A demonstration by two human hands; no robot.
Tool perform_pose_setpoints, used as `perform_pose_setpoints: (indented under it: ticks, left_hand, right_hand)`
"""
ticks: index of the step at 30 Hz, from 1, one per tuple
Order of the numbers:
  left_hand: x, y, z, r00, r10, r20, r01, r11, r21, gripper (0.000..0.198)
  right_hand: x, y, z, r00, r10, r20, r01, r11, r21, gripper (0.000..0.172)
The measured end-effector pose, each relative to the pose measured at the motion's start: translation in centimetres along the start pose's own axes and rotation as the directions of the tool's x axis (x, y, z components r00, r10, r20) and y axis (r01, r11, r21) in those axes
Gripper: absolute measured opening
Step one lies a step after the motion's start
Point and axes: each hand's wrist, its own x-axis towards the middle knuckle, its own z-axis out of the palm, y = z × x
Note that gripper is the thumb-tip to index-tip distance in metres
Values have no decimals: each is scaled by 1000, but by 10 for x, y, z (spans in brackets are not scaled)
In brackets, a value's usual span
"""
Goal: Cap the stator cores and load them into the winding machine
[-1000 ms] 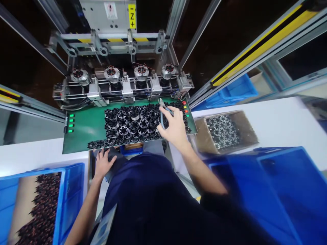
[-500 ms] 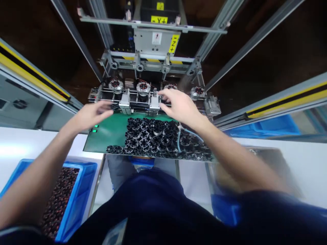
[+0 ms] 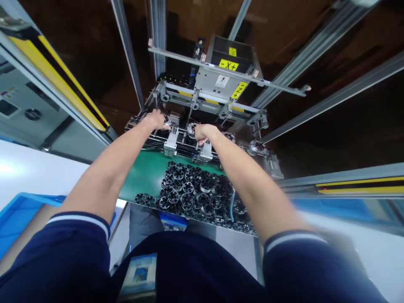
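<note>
My left hand reaches to the leftmost winding station, its fingers curled round a stator that they partly cover. At the second station, a stator with dark reddish windings sits in a round metal holder. The bent fingers of my right hand are at this stator's right edge, closed against it; the fingertips are partly hidden. Another stator sits at the third station, just beyond my right wrist. In front of the machine, many black ring-shaped stator cores lie packed together on a green mat.
Metal clamp blocks stand before the stations. Behind them is the machine head with yellow labels, under a crossbar. Yellow-edged posts flank the sides. A thin blue-grey tube lies over the cores. A blue bin is at left.
Both hands have moved onto stators: the left one forward to the first station, the right one leftward to the second. The head view has tilted and shifted.
</note>
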Motion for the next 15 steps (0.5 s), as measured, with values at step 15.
perform_pose_setpoints:
  ticks: [15]
  left_hand:
    - [-205,-104,76,917,198,346,-185,980,-72,24]
  right_hand:
    - [-98,-123,97,753,-653,-80,616,743,-263,32]
